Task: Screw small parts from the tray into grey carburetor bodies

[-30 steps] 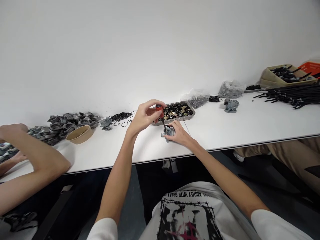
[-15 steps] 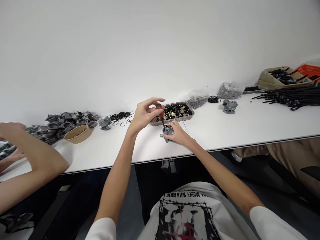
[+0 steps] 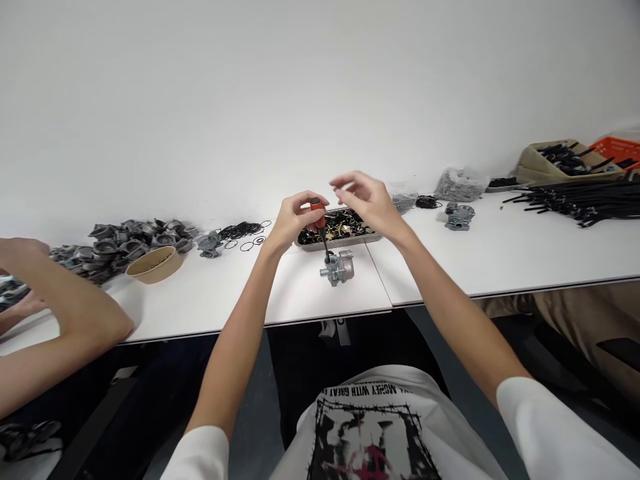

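Note:
My left hand (image 3: 295, 223) is closed around the red handle of a screwdriver (image 3: 318, 207). The screwdriver stands nearly upright, its tip down in the round opening of a grey metal carburetor (image 3: 343, 268) on the table. My right hand (image 3: 367, 200) is raised above and to the right of the carburetor, holding nothing that I can see, its fingers bent but apart. Behind both hands lies a metal tray (image 3: 320, 246) of small black and brass-coloured parts, partly covered by them.
A paper bowl (image 3: 155, 268) of small parts and a heap of grey castings (image 3: 130, 243) lie left, beside a co-worker's arm (image 3: 75, 313). Black rubber rings (image 3: 241, 231) are nearby. Another carburetor (image 3: 459, 217), a plastic bag of parts (image 3: 461, 184) and black hoses (image 3: 580, 197) lie right.
My right hand has let go of the carburetor and risen up and to the right, uncovering it. My left hand still grips the screwdriver, nearly in the same place.

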A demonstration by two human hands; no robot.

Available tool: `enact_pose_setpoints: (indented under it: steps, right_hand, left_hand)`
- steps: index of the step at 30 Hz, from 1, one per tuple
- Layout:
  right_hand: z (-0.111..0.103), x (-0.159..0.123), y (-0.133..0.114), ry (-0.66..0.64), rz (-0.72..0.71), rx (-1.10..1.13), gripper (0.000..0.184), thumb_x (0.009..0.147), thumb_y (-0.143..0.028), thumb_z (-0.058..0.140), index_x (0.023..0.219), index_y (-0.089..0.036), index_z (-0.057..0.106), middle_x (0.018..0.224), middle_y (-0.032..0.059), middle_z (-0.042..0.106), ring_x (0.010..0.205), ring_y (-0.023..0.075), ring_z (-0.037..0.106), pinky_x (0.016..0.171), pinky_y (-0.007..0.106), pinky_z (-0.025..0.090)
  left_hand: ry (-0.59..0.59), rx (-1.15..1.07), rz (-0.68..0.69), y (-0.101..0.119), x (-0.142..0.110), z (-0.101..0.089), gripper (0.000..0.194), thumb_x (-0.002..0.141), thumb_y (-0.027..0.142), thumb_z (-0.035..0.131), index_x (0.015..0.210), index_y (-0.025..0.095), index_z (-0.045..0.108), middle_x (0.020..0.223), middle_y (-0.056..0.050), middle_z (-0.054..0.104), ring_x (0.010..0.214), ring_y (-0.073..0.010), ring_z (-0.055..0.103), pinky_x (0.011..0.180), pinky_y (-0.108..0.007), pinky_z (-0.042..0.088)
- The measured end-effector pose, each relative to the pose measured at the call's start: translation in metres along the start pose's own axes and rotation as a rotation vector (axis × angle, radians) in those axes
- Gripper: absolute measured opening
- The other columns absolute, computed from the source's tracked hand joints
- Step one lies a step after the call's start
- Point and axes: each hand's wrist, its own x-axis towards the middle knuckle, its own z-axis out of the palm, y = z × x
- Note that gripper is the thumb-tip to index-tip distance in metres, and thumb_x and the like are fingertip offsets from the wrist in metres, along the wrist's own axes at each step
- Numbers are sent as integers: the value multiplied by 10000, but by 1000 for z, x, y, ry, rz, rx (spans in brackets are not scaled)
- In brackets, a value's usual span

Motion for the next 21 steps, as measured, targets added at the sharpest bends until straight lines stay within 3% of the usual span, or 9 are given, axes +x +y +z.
enact_pose_setpoints:
  steps: [4,8,11,13,16,18,21]
  right_hand:
    - [1,34,-33,-309,-112,-139,155,969,-242,598,1058,-165,699,1087,24,562,999,164,607,957,424,503]
    - [-1,50,-35,-570,-61,-241,156,917,-97,583,930,-151,730,890,24,602,768,124,607,783,343,513]
    - [-3,54,-35,-560,-6,-354,38,865,-156,673,868,-155,712,817,30,605,722,138,581,678,304,458]
    - [-1,53,-39,-481,45,-494,151,846,-264,717,763,-148,667,811,59,598,705,155,552,634,307,418]
    - [4,51,-48,-378,75,-669,259,856,-347,688,710,-143,623,834,105,598,726,189,546,631,327,398]
    - [3,49,-51,-390,34,-624,202,870,-328,653,783,-146,656,896,110,628,788,202,570,676,330,420]
    - [-5,50,-49,-524,-29,-422,150,844,-191,614,960,-180,708,1040,71,674,873,181,602,747,308,452]
  left_hand:
    - [63,-106,44,-6,3,-3,468,664,112,805,1101,140,640,783,-45,666,597,-180,682,441,-236,489]
    - [43,-139,43,-3,2,-7,562,671,125,810,1184,133,579,692,-18,660,466,-133,596,400,-229,444]
    - [-54,-87,28,1,-1,-6,538,694,186,816,1174,160,575,785,-33,699,469,-102,584,412,-221,448]
    - [-82,-34,11,2,-2,-2,573,663,201,847,1167,181,574,828,-19,690,513,-99,599,436,-224,479]
    - [-20,36,-6,-1,-2,5,557,645,192,857,1128,185,579,713,27,619,512,-101,581,433,-227,486]
    - [20,36,8,-4,-1,7,494,663,173,832,1086,183,577,676,30,598,511,-114,594,414,-218,458]
    - [-2,-15,49,-7,2,2,450,678,161,802,1068,174,578,726,6,616,568,-152,660,419,-219,464]
